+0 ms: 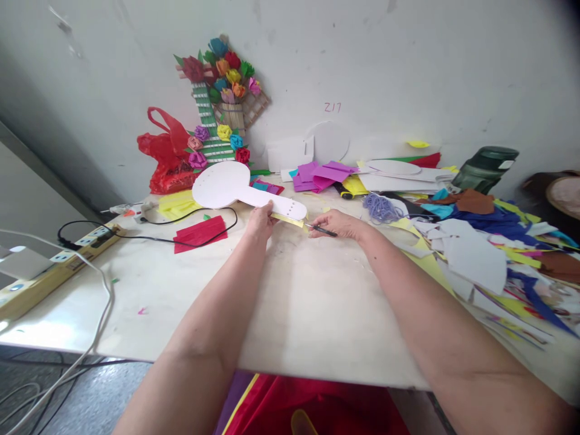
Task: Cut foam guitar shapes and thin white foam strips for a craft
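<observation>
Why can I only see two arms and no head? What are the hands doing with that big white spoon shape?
The camera sits on the person's head and looks down, so you see only their arms. The left hand holds down a white paddle-shaped cutout with small holes, over a yellow strip. The right hand holds a thin dark tool, maybe a pen or blade; I can't tell. On the table lie coloured paper scraps, a red sheet and a power strip. Paper flowers lean on the wall.

Scuffed white wall [408, 54], pale table [317, 314], grey floor [90, 405]
</observation>
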Demonstrator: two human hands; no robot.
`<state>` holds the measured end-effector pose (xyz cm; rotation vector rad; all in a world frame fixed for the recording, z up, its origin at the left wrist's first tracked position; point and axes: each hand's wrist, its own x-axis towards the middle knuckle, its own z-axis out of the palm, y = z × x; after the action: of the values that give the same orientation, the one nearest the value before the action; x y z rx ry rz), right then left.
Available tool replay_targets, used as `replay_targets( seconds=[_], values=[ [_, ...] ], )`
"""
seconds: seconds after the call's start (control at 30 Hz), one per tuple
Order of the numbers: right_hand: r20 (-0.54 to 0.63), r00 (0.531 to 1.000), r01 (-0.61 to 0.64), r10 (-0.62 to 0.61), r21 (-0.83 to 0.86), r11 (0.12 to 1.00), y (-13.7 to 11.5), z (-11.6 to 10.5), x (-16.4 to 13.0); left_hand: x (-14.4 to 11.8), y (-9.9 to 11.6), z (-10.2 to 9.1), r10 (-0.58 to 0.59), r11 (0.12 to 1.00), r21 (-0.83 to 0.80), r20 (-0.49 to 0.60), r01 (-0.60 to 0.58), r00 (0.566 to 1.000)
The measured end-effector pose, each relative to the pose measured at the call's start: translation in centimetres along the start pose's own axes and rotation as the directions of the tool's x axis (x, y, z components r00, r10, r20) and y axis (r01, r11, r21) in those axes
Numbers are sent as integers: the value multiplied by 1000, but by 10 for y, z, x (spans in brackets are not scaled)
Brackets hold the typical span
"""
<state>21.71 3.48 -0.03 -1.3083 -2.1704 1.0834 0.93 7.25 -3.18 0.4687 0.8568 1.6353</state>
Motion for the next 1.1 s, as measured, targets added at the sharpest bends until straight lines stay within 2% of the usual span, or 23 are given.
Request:
replay_targets(
  seconds=[0.3, 0.87, 1.1],
  values=[
    [4, 1000, 15, -15, -24, 1000, -2, -2, -2, -4, 3, 1, -39, 999, 4, 0, 39, 999],
    [-11, 1000, 16, -17, -6, 1000, -2, -1, -1, -4, 6, 1, -32, 999, -6, 14, 32, 999],
    [15, 999, -33, 33, -5, 999, -3, -3, -3, -6, 9, 0, -14, 1000, 10, -36, 14, 999]
  ],
)
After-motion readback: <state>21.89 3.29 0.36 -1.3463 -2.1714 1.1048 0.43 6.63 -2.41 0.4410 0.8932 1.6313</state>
